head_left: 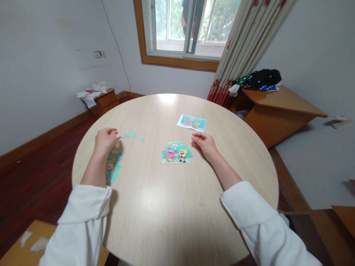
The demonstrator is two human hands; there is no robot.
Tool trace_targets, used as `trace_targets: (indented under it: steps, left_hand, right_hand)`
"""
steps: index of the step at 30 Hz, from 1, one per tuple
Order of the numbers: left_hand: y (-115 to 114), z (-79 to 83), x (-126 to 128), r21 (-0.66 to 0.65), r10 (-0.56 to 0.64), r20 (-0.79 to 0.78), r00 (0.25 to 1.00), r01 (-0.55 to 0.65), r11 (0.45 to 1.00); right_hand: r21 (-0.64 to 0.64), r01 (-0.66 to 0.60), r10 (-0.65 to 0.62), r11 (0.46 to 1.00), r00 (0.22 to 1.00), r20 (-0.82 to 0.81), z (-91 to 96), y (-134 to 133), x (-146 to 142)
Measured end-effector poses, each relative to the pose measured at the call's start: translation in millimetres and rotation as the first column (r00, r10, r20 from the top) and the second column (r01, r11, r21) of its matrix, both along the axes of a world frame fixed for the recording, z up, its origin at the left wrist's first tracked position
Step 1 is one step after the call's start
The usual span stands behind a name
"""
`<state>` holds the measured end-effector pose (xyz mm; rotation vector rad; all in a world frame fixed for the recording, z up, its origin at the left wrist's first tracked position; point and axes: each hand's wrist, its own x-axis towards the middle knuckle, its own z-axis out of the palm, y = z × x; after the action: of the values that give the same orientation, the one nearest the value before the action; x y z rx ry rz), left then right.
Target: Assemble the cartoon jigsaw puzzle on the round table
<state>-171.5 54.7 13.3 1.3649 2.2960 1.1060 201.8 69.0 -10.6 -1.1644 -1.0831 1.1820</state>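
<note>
A partly built cartoon jigsaw [176, 152] lies in the middle of the round wooden table [172, 207]. My right hand [204, 143] rests just right of it, fingers curled loosely, with nothing visible in them. My left hand [104, 139] sits on the left side of the table, fingers curled inward near a few loose teal pieces [130, 135]. A bigger scatter of teal pieces [113, 166] lies beside my left forearm. A printed reference picture [192, 122] lies beyond the jigsaw.
A low wooden cabinet [277, 107] with dark clothes on top stands at the right, next to a curtain [244, 44]. A small wooden box [105, 99] with papers sits on the floor at the left wall. The window is straight ahead.
</note>
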Motion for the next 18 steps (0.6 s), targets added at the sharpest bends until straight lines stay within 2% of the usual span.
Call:
trace_targets:
  steps: [2,5,9,12,15,18]
  left_hand:
    - [-12.8,2.6,2.9,-0.063,0.004,-0.151,0.989,-0.014,0.998]
    - [-38.5,0.6,9.1,-0.154,-0.077,-0.265,0.961,0.037,0.987]
    - [-78.0,-15.0,13.0,-0.235,-0.191,-0.479,0.857,0.085,0.968]
    - [-100.4,-28.5,14.4,-0.331,-0.287,-0.556,0.780,0.109,0.937]
    - [-108.7,-34.9,18.0,-0.405,-0.387,-0.581,0.716,0.158,0.901]
    - [-104.9,-34.5,23.5,-0.452,-0.429,-0.588,0.686,0.161,0.877]
  right_hand:
    - [-0.003,-0.007,0.007,1.000,1.000,-0.004,1.0,-0.9,-0.7]
    - [-0.006,-0.010,0.010,1.000,1.000,-0.006,1.3,-1.7,-1.6]
    - [-0.002,-0.028,0.028,1.000,1.000,0.003,-0.2,-1.6,-2.7]
    - [-0.001,-0.041,0.041,0.999,0.999,-0.003,-0.6,-1.6,-3.5]
    - [-0.008,-0.043,0.043,0.999,0.999,-0.006,0.0,-1.6,-4.0]
    - [-0.011,-0.042,0.042,0.999,0.999,0.005,0.5,-1.9,-3.9]
